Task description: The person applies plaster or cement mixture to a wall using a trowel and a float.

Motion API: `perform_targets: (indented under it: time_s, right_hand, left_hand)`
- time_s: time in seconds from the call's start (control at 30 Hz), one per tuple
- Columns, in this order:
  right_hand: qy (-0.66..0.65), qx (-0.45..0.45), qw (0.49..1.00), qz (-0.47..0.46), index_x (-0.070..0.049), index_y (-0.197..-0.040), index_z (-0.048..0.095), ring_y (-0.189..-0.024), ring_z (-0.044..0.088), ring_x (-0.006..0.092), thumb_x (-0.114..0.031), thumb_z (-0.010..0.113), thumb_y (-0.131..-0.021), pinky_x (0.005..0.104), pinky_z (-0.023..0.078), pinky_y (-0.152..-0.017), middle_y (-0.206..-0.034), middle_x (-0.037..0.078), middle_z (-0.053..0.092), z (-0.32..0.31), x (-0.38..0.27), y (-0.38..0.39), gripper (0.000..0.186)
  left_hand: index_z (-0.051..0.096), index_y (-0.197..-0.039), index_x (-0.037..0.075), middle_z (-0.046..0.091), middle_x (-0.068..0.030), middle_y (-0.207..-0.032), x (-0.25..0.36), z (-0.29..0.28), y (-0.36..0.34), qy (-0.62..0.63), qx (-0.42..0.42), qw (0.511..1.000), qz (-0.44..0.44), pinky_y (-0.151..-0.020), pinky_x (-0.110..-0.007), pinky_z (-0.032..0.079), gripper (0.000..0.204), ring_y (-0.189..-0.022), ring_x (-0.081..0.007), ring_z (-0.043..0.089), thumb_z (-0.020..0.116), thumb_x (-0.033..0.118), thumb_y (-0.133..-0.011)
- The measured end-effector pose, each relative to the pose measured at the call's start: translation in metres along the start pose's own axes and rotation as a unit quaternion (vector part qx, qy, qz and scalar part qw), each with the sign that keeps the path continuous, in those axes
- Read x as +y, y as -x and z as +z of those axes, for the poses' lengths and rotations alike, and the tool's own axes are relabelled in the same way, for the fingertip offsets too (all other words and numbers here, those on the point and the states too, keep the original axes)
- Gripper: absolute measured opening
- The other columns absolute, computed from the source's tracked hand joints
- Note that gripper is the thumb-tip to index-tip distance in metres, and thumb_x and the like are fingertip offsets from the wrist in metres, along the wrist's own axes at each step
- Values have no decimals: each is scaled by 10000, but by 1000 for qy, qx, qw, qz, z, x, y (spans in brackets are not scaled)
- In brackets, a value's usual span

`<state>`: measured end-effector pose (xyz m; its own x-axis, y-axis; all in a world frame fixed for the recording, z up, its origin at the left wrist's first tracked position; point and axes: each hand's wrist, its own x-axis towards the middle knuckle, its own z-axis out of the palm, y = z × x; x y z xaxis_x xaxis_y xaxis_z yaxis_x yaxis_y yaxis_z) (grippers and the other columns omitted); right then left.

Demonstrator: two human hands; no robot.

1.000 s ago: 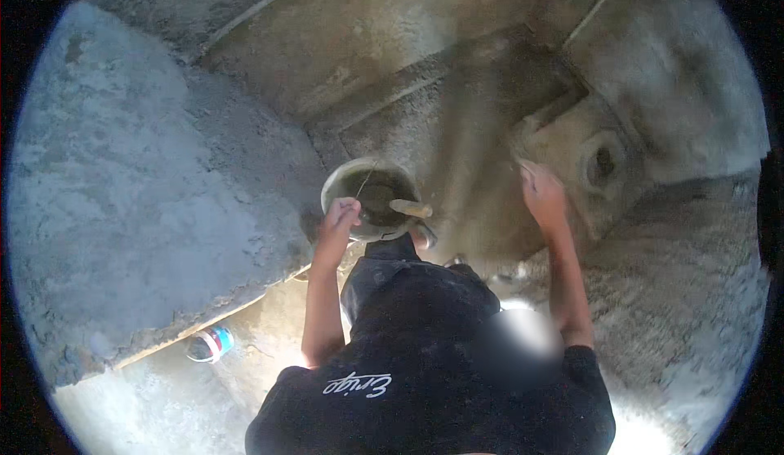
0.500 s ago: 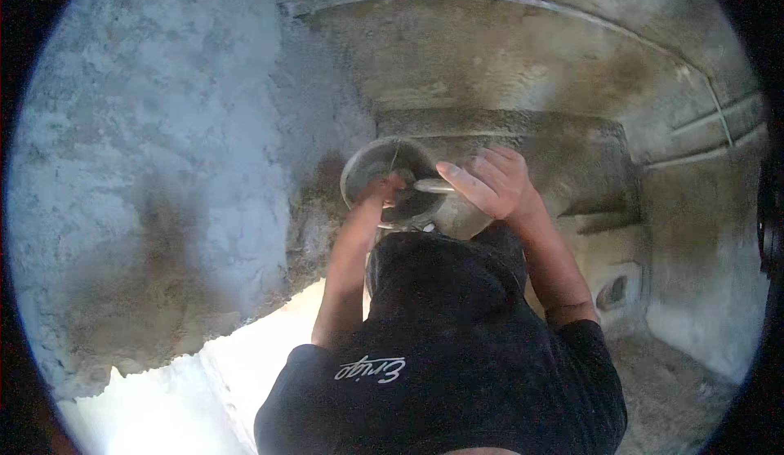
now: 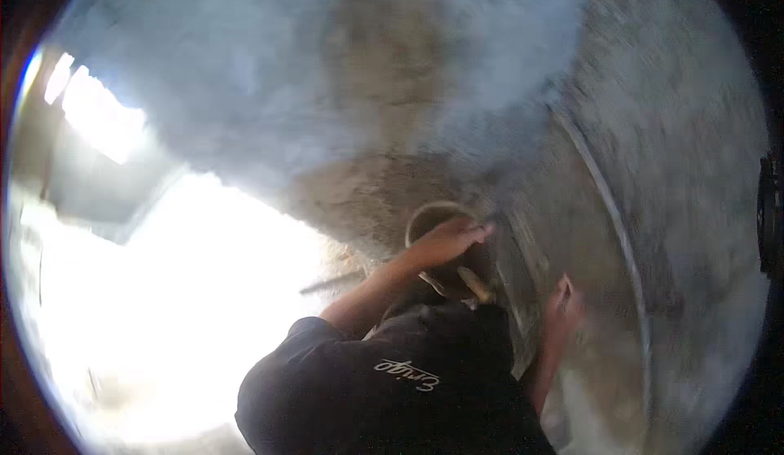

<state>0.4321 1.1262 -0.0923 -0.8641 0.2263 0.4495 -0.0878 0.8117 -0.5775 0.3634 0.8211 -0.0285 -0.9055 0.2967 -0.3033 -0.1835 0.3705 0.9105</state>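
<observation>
grey bucket (image 3: 429, 220), a tan handle (image 3: 475, 285) at its near edge, sits under the left hand (image 3: 457, 241); the right hand (image 3: 563, 304), beside that handle earlier, is now well apart (i cannot tell whether either grips anything).

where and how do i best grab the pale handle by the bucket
Probably around the middle of the pale handle, coming from the right with the right hand: it slants at the bucket's near side, while the left hand is over the bucket.
</observation>
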Motion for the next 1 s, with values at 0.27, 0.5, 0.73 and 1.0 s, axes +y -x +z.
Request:
perform_targets:
  time_s: [0.27,0.5,0.73,1.0]
  right_hand:
    - [-101,-55,960,-256,9,-1037,659,-840,651,301,-208,555,-960,376,518,-780,-936,151,664,45,132,-83,253]
    - [-153,-197,929,-272,10,-1050,650,-948,622,336,-186,527,-964,409,497,-837,-1014,179,652,54,110,-135,247]
    - [-60,-107,917,-379,20,-1060,645,-994,615,362,-157,509,-958,442,471,-916,-1067,210,640,49,154,-183,245]
    - [-12,-57,917,-395,6,-1033,656,-1022,605,392,-164,522,-942,473,451,-970,-1048,220,642,56,157,-189,235]
  left_hand:
    - [640,-1065,-14,642,-124,-1048,32,49,30,53,264,963,-10,-883,-339,449,432,-1011,-190,582,540,391,-953]
    - [626,-1108,-32,664,-97,-1018,32,58,15,125,326,936,35,-856,-305,474,396,-986,-153,595,575,324,-942]
    - [581,-1225,-21,634,-110,-1103,41,54,9,157,437,885,45,-898,-308,463,435,-1027,-168,581,598,297,-929]
    - [586,-1213,-22,623,-164,-1159,33,40,-9,184,448,875,24,-945,-336,453,396,-1083,-256,586,570,259,-936]
